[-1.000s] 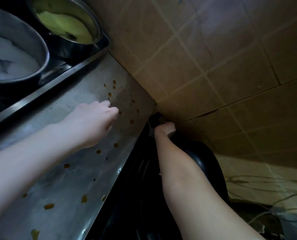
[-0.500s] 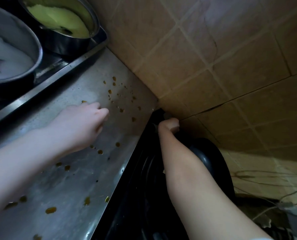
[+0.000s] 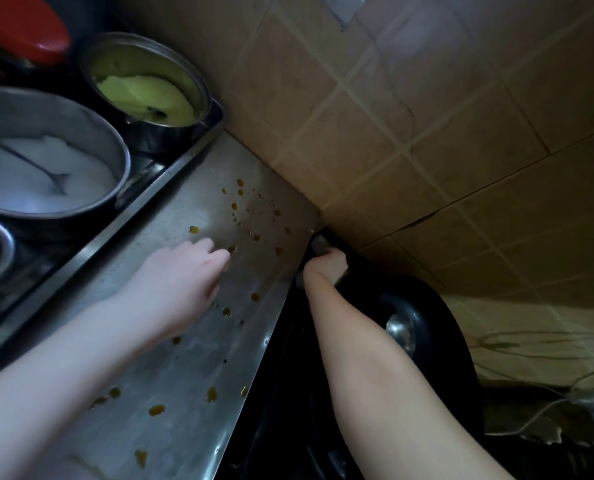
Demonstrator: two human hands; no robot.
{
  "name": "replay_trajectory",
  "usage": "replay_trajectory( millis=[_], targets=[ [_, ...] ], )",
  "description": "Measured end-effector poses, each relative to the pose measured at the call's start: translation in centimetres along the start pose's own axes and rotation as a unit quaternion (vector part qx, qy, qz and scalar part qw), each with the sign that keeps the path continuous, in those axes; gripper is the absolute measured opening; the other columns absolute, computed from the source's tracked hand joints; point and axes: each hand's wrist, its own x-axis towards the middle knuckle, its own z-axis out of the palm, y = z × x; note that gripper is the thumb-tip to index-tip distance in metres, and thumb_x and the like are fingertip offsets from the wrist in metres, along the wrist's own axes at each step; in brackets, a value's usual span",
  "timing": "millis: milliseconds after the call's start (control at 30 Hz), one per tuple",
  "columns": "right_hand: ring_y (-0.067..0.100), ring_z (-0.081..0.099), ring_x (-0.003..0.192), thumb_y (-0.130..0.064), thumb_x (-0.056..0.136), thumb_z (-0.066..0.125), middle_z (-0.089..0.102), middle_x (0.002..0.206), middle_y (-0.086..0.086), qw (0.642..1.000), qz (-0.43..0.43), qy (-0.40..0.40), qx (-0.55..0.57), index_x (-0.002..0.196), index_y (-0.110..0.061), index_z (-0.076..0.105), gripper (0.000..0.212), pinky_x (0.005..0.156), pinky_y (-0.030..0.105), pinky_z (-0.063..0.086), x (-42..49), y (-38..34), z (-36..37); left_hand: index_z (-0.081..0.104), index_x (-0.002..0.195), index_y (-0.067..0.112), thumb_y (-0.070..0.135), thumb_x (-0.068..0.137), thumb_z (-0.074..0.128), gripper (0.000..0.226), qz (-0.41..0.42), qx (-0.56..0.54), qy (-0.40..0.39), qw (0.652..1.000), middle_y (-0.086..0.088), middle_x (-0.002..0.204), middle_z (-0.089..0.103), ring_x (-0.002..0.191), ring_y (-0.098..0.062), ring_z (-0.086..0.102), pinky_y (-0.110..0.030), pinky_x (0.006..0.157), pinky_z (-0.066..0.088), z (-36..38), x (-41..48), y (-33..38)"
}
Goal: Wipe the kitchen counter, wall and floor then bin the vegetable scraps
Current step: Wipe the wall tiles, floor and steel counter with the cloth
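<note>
Head view, landmark: the grey stainless-steel counter (image 3: 184,362); I place everything from it.
Vegetable scraps: small orange-brown bits (image 3: 194,230) lie scattered over the counter, thickest toward its far corner by the wall, with more strung along its near right edge.
My left hand (image 3: 181,282): palm down on the counter's middle, fingers bent, tips among the bits. I see no cloth under it, and I cannot tell whether it pinches a scrap.
My right hand (image 3: 325,266): off the counter's right edge at the far corner, well apart from the left, fingers curled and seemingly clamped on the top edge of the black round glossy container (image 3: 430,306) that sits below that edge.
Wall: beige square tiles (image 3: 392,133) rise from the counter's far side.
Left of the counter: a steel pot of yellow-green mash (image 3: 143,91) and a wide steel pan of white grain with a spoon (image 3: 39,174) on a dark tray.
Floor: beyond the container, dim, with cables (image 3: 531,344).
Risk, spill: a fast sweep could throw bits past the container onto the floor.
Risk, smear: wet bits dragged by bare fingers may streak the steel.
Risk, grip: if my right hand slackens, the container's edge may drop away from the counter.
Risk, pots: a wide leftward stroke could flick scraps into the open pots.
</note>
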Motion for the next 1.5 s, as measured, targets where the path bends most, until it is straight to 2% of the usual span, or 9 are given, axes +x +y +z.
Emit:
replay_trajectory(
  millis=[133, 267, 467, 600, 700, 767, 1000, 1167, 1500],
  targets=[
    [0.034, 0.054, 0.114, -0.003, 0.093, 0.049, 0.058, 0.128, 0.015, 0.999, -0.012, 0.040, 0.026, 0.117, -0.009, 0.064, 0.030, 0.089, 0.038, 0.051, -1.7, -0.7, -0.7, 0.047, 0.114, 0.025, 0.032, 0.096, 0.038, 0.021, -0.006, -0.005, -0.019, 1.000, 0.003, 0.104, 0.049, 0.097, -0.019, 0.054, -0.027, 0.067, 0.036, -1.9, -1.8, 0.2],
    [0.034, 0.053, 0.115, 0.002, 0.092, 0.041, 0.052, 0.135, 0.011, 0.997, -0.045, 0.057, 0.036, 0.118, -0.011, 0.065, 0.038, 0.089, 0.035, 0.048, -3.3, -1.8, -1.5, 0.048, 0.117, 0.026, 0.031, 0.096, 0.037, 0.024, -0.012, -0.004, -0.024, 1.000, 0.002, 0.111, 0.052, 0.101, -0.019, 0.055, -0.028, 0.069, 0.036, -3.5, -3.3, -0.3],
    [0.026, 0.055, 0.116, -0.003, 0.096, 0.043, 0.057, 0.129, 0.008, 0.993, -0.051, 0.029, 0.104, 0.119, -0.011, 0.064, 0.032, 0.084, 0.024, 0.042, -6.4, -2.8, -3.2, 0.049, 0.115, 0.024, 0.027, 0.095, 0.036, 0.023, -0.017, 0.014, -0.052, 0.998, 0.001, 0.110, 0.051, 0.101, -0.022, 0.054, -0.030, 0.068, 0.035, -4.2, -5.5, -1.0],
    [0.021, 0.055, 0.115, -0.008, 0.095, 0.049, 0.060, 0.122, 0.005, 0.988, -0.128, -0.015, 0.087, 0.118, -0.013, 0.064, 0.028, 0.097, 0.030, 0.045, -9.8, -1.4, -4.7, 0.048, 0.117, 0.024, 0.023, 0.094, 0.038, 0.025, -0.019, 0.011, -0.078, 0.997, 0.000, 0.112, 0.051, 0.103, -0.022, 0.054, -0.031, 0.072, 0.039, -4.7, -7.3, -0.7],
    [0.020, 0.055, 0.114, -0.007, 0.093, 0.051, 0.061, 0.120, 0.005, 0.981, -0.171, -0.030, 0.081, 0.116, -0.012, 0.064, 0.027, 0.099, 0.027, 0.042, -12.2, 0.8, -5.3, 0.047, 0.116, 0.021, 0.023, 0.094, 0.038, 0.024, -0.013, 0.022, -0.106, 0.994, 0.000, 0.114, 0.050, 0.104, -0.023, 0.053, -0.034, 0.077, 0.044, -5.2, -8.6, -0.5],
    [0.019, 0.055, 0.114, -0.008, 0.093, 0.052, 0.061, 0.121, 0.005, 0.982, -0.168, -0.034, 0.085, 0.116, -0.012, 0.064, 0.026, 0.099, 0.028, 0.041, -13.0, 1.4, -5.3, 0.047, 0.116, 0.022, 0.024, 0.094, 0.038, 0.024, -0.009, 0.030, -0.112, 0.993, 0.000, 0.114, 0.049, 0.104, -0.023, 0.052, -0.033, 0.076, 0.043, -5.5, -9.2, -0.6],
    [0.021, 0.058, 0.112, -0.010, 0.093, 0.054, 0.063, 0.121, 0.005, 0.988, -0.057, -0.022, 0.140, 0.115, -0.014, 0.066, 0.025, 0.090, 0.022, 0.041, -11.1, -0.5, -3.9, 0.047, 0.114, 0.020, 0.021, 0.094, 0.042, 0.022, 0.005, 0.041, -0.095, 0.995, -0.002, 0.111, 0.048, 0.100, -0.024, 0.051, -0.034, 0.073, 0.041, -5.5, -8.0, -0.1],
    [0.026, 0.057, 0.114, -0.008, 0.095, 0.049, 0.061, 0.125, 0.010, 0.992, -0.083, -0.068, 0.064, 0.119, -0.011, 0.063, 0.028, 0.099, 0.038, 0.048, -8.9, -1.4, -1.2, 0.048, 0.115, 0.020, 0.022, 0.093, 0.042, 0.023, -0.029, 0.026, -0.073, 0.997, -0.001, 0.112, 0.050, 0.100, -0.024, 0.051, -0.033, 0.074, 0.040, -4.8, -6.9, -0.7],
    [0.028, 0.059, 0.112, -0.011, 0.096, 0.051, 0.058, 0.129, 0.011, 0.991, -0.105, -0.075, -0.020, 0.127, -0.010, 0.058, 0.032, 0.089, 0.035, 0.052, -4.8, -4.0, 2.4, 0.046, 0.119, 0.021, 0.030, 0.095, 0.039, 0.026, -0.061, 0.001, -0.032, 0.998, 0.000, 0.115, 0.051, 0.101, -0.022, 0.052, -0.033, 0.078, 0.045, -3.3, -5.2, -2.0]
  ],
)
